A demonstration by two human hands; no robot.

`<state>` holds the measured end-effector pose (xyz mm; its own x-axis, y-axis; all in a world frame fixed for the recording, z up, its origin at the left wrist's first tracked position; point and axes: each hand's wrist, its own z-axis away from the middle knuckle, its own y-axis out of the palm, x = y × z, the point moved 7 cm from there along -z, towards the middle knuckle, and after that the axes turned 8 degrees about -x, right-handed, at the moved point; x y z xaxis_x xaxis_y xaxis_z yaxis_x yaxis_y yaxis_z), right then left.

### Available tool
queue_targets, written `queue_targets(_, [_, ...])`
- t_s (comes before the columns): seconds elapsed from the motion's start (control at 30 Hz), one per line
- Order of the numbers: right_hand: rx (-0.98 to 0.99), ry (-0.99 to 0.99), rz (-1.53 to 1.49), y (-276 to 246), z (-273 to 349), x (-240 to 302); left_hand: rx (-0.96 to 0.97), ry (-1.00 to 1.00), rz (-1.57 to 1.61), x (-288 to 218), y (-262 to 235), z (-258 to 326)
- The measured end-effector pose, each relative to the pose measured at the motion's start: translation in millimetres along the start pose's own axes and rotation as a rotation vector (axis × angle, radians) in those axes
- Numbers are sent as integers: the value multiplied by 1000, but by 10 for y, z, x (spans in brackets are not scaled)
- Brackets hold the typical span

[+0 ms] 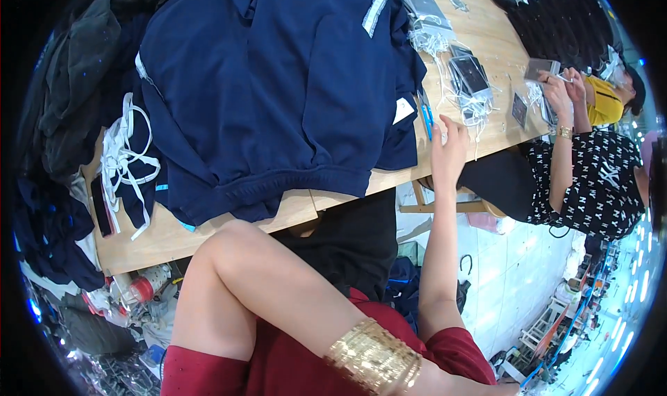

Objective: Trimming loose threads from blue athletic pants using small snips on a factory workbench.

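Note:
A dark navy sweatshirt-like garment (271, 90) lies spread on the wooden table, its ribbed hem toward me. At its right edge, my right hand (450, 146) is over the table with fingers apart and slightly curled. Its fingertips are beside a pair of blue-handled scissors (427, 118); whether they touch is unclear. My left arm is bent across my front, its elbow near the table edge and wide gold bangles (375, 358) on the wrist. Only part of my left hand (479, 388) shows at the lower edge, its fingers hidden.
White drawstrings (125, 160) lie left of the garment, beside dark cloth piles (69, 76). Bundles of tags with white strings (471, 80) lie on the right of the table (278, 226). Beyond, a co-worker in a patterned black shirt (590, 180) handles a tag packet (542, 69).

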<state>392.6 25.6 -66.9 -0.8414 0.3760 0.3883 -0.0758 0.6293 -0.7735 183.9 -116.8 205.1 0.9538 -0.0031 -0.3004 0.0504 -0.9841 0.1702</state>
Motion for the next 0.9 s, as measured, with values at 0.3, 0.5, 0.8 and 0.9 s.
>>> queue_targets(0.3, [-124, -17, 26, 337, 67, -18, -32, 22, 26, 287, 247, -72])
queue_targets(0.5, [-82, 26, 14, 365, 111, -103, 26, -18, -54, 385, 363, -9])
queue_targets(0.8, [-75, -57, 146, 397, 65, -67, -19, -103, -363, 1198, 1144, -2])
queue_targets(0.9, [-92, -87, 171, 370, 60, -148, -83, -139, -440, 1409, 1046, -53])
